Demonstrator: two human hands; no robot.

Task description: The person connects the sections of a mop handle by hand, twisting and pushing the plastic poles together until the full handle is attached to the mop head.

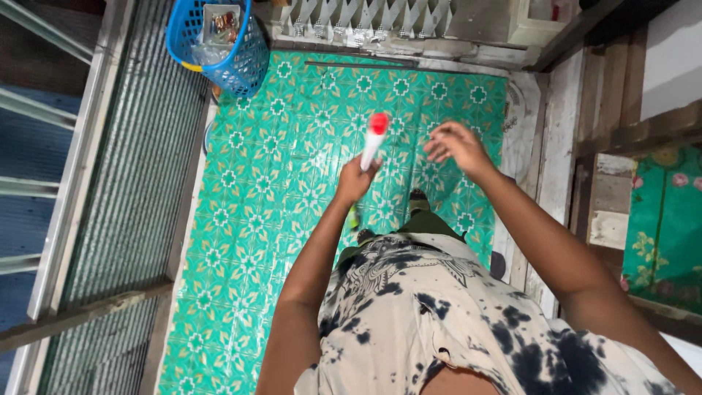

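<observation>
Far out to the left of both hands, and well beyond them, a blue plastic basket is sitting at the edge of the floor, holding a small box and some clear wrapping. Nearer in, the green patterned floor covering is spreading beneath both arms. The left hand is clenching around the lower end of a white tube with a red cap, holding it upright with a slight tilt so that the cap is pointing away from the body. A green part is showing just below the fist; what it is cannot be told. Just to the right of the tube, and apart from it, the right hand is hovering released, fingers spread and curled, grasping nothing. Beyond the right hand a white wooden board is running along the floor's edge.
</observation>
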